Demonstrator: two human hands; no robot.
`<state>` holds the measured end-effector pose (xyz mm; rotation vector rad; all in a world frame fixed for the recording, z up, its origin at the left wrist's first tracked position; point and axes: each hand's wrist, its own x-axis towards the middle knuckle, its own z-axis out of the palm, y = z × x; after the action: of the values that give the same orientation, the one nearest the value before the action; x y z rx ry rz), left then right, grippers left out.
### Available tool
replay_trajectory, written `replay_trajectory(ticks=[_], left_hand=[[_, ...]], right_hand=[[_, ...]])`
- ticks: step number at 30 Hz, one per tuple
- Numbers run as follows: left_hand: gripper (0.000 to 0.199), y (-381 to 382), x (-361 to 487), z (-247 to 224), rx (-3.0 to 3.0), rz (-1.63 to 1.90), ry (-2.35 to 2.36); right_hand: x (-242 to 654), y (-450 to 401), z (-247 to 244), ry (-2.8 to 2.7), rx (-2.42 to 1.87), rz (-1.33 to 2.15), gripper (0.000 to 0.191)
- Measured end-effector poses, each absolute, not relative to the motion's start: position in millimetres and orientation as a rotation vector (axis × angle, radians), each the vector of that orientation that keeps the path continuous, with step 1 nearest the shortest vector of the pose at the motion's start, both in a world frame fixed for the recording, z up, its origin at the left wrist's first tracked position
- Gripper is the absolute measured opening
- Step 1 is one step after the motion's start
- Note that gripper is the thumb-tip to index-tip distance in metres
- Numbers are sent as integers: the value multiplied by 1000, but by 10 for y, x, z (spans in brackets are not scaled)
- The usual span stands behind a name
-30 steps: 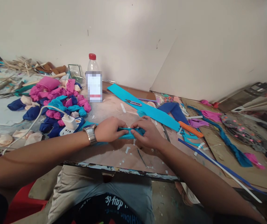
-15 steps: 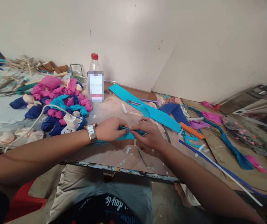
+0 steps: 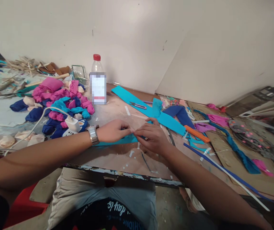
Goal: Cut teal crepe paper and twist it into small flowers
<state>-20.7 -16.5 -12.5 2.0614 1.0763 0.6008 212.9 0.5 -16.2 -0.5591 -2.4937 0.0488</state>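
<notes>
My left hand (image 3: 114, 130), with a metal watch (image 3: 93, 135) on its wrist, is closed in a pinch, its fingertips meeting those of my right hand (image 3: 152, 134). The right fingers are pinched too. What lies between the tips is small and mostly covered; a thin pale bit shows there. A loose piece of turquoise cloth (image 3: 157, 107) stands up behind my right hand; its lower end is hidden. Under both hands lies a flat turquoise piece (image 3: 115, 140). Just beyond them, thread snips (image 3: 138, 105) rest on a long turquoise strip (image 3: 172, 122).
To the left are a heap of pink, blue and turquoise cloth bundles (image 3: 55, 95), a power strip (image 3: 76, 126) with a white cable, and a red-capped bottle (image 3: 98, 86). On the right lie an orange cutter (image 3: 196, 134), a white stick (image 3: 244, 185) and cardboard (image 3: 228, 159).
The turquoise cloth behind my right hand has swung up and to the right. The thin turquoise length between my fingertips has gone out of sight. Both hands stay in nearly the same place.
</notes>
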Motion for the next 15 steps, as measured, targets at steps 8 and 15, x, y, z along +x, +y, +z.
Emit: replay_trajectory(ticks=[8, 15], left_hand=[[39, -140, -209, -203, 2045, 634, 1092], [32, -199, -203, -131, 2148, 671, 1150]], right_hand=[[2112, -3, -187, -2428, -535, -7, 11], [2134, 13, -234, -2415, -658, 100, 9]])
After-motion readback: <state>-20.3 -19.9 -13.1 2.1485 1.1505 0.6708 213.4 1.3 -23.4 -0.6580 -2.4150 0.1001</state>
